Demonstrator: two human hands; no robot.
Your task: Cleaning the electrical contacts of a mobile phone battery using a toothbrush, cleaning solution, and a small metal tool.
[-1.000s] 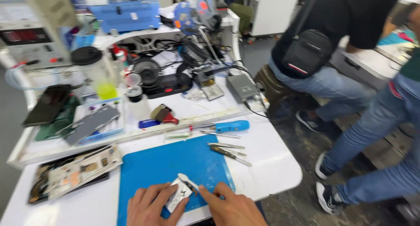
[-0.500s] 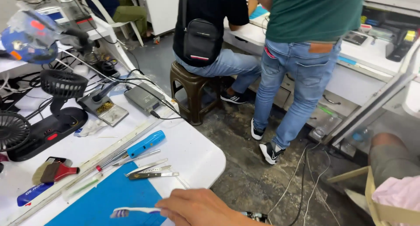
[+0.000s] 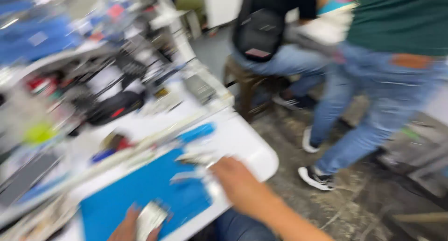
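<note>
At the bottom edge of the blue work mat (image 3: 140, 189), the left hand (image 3: 128, 227) sits low in a heavily blurred view, fingers curled up around a small pale, silvery flat part (image 3: 150, 216) and gripping it just above the mat's near edge. Over to the right, the right hand (image 3: 238, 185) reaches in across the corner of the white bench (image 3: 247, 147), fingers stretched toward a cluster of thin metal tools (image 3: 196, 159) lying on the mat; the blur makes it impossible to tell whether those fingers are pinching anything or just touching. Just beyond the tools lies a blue-handled tool (image 3: 198, 131), right beside a long pale strip (image 3: 140, 150) that runs across the bench. Further back sits a black rounded device (image 3: 114, 108), a tangle of dark cables (image 3: 121, 68) and a yellow-green blob (image 3: 39, 132) too smeared to identify. Off the bench, on the rough floor (image 3: 326, 208), one person in jeans (image 3: 373, 105) and a green top stands with black-and-white sneakers (image 3: 317, 178) planted near the bench corner, and another person sits on a brown stool (image 3: 247, 84) with a black bag (image 3: 261, 33) at the back
</note>
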